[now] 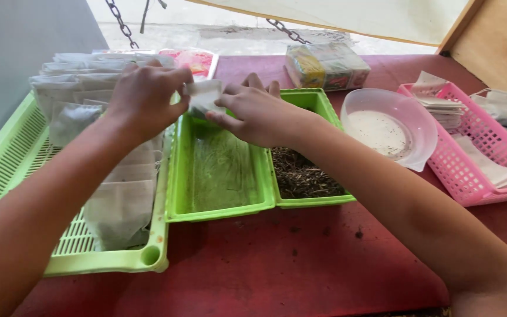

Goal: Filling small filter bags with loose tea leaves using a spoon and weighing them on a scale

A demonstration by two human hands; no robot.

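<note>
Both hands are meeting over the far end of the green tray (221,176), pinching a small white pouch (203,97) between them — the left hand (145,100) is gripping its left edge with closed fingers, the right hand (253,111) is holding the other side from below. To do this well, I judge the pouch should be kept over the tray so spilled bits are falling inside it. Right of the tray, a second green tray (315,176) is holding dark loose leaves. The pouch's opening is hidden behind the fingers — whether it is filled is hard to tell.
</note>
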